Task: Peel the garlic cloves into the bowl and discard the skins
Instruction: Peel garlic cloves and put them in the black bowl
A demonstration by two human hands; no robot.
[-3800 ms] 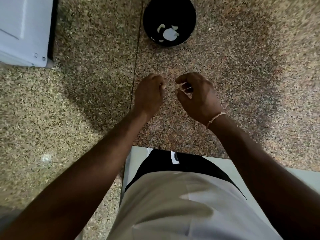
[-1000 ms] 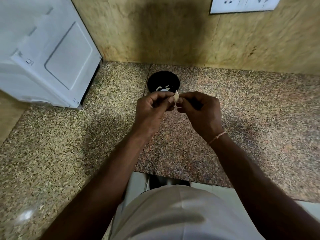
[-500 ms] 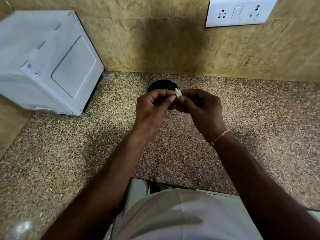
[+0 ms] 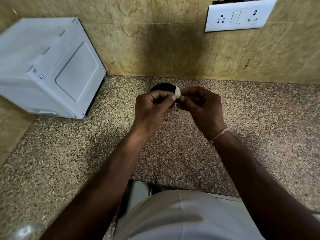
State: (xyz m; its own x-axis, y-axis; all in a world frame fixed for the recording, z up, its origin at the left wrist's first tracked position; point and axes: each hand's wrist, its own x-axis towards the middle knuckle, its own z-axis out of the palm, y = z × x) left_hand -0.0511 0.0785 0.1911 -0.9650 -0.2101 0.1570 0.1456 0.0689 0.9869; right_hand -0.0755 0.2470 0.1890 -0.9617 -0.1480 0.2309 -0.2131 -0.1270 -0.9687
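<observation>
Both hands, left hand (image 4: 152, 110) and right hand (image 4: 202, 108), pinch 1 garlic clove (image 4: 177, 92) above the counter (image 4: 69, 153), hiding most of the black bowl (image 4: 161, 87); a white appliance (image 4: 50, 70) stands left.

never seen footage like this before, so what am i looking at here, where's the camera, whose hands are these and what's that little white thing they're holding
There is no machine here, only a person at work. The camera is worn on the person's head and looks forward and down, so the two arms reach in from the bottom of the picture. The left hand and the right hand meet over a speckled stone counter. Between their fingertips they pinch a garlic clove, pale and small, in a two-handed grip for peeling. Just behind the hands stands a black bowl, mostly hidden by them, so its contents cannot be seen. At the left a white appliance sits on the counter. On the tiled wall is a white socket plate.
</observation>
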